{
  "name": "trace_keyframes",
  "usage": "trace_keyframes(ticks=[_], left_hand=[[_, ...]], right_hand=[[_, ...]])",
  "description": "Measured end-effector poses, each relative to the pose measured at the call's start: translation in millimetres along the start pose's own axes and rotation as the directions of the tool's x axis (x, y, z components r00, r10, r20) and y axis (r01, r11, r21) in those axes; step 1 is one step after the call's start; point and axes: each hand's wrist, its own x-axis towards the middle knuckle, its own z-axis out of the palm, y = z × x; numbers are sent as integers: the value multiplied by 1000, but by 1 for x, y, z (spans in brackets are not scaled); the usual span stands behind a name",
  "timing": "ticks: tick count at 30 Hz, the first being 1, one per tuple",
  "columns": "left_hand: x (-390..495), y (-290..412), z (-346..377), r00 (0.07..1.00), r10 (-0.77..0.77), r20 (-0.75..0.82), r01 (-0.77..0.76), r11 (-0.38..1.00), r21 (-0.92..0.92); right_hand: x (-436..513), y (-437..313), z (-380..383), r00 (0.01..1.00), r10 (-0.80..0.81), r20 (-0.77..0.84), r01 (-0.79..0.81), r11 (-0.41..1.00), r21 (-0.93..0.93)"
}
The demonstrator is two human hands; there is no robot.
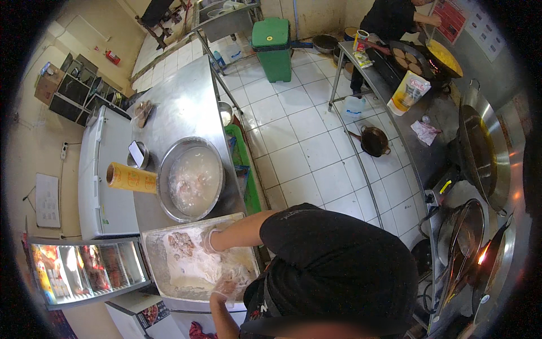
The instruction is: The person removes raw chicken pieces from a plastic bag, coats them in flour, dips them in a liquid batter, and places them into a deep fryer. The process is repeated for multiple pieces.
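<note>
A wide white tray [154, 262] with white powder, which looks like flour, stands before me. My right hand [209, 240], in a clear plastic glove, is down at the powder near the tray's upper side; its fingers are partly hidden. Nearer the lower right corner is my left hand [228, 286], also gloved, low over the powder; whether it holds anything is unclear. A powder-coated lumpy piece of food [181, 244] lies left of my right hand. Beside the tray, a large metal basin [161, 180] holds cloudy liquid with pale pieces in it.
A plastic-wrap roll [132, 178] and a small bowl with a phone [136, 153] stand by the basin on the steel table [178, 97]. A lit display case [89, 271] is beyond the tray. Behind are woks [482, 148] and a burner flame [484, 253]; another person [387, 21] cooks farther off.
</note>
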Motion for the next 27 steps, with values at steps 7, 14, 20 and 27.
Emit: trace_keyframes(ticks=[7, 14, 20, 27], left_hand=[[27, 34, 15, 928, 194, 318, -288, 915, 283], [27, 35, 9, 890, 135, 435, -342, 828, 445], [30, 70, -16, 948, 55, 313, -283, 595, 753], [63, 14, 0, 842, 342, 417, -496, 795, 350]], right_hand=[[-12, -8, -11, 991, 53, -121, -34, 988, 150], [-28, -45, -82, 902, 235, -363, -74, 911, 407], [-36, -22, -31, 945, 269, -184, -177, 898, 402], [-79, -17, -70, 963, 259, -71, -228, 928, 295]])
